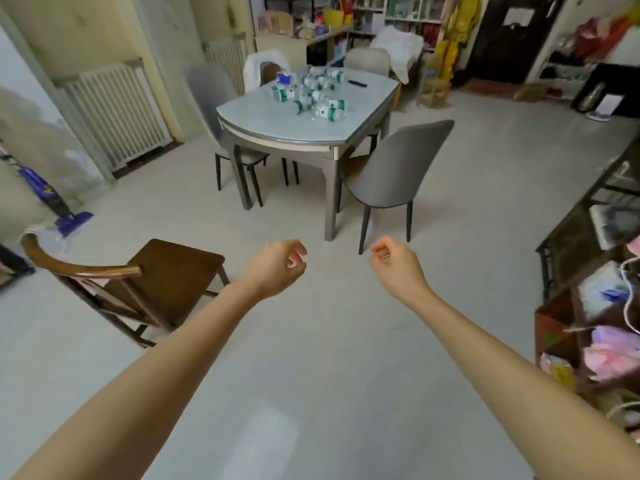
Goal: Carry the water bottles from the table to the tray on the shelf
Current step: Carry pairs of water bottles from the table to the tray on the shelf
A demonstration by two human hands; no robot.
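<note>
Both arms reach forward over bare floor, and neither hand holds anything: the left hand (277,266) and the right hand (394,263) hang with fingers loosely curled. The water bottles (313,93) lie scattered in a loose cluster on the table (277,128), mostly toward its far edge and middle, many on their sides; the table stands well apart from the hands, across open floor. A dark remote (357,83) sits near the table's far right corner. The step in hand looks like the walk over to fetch bottles. The grey chair (391,174) at the table's near right corner and the wooden chair (145,282) on the left flank the path, so approaching the near edge between them seems best. Bottles lying down may roll when touched, so gripping each round its middle would be safest. A shelf (588,216) shows at the right; no tray can be made out.
</note>
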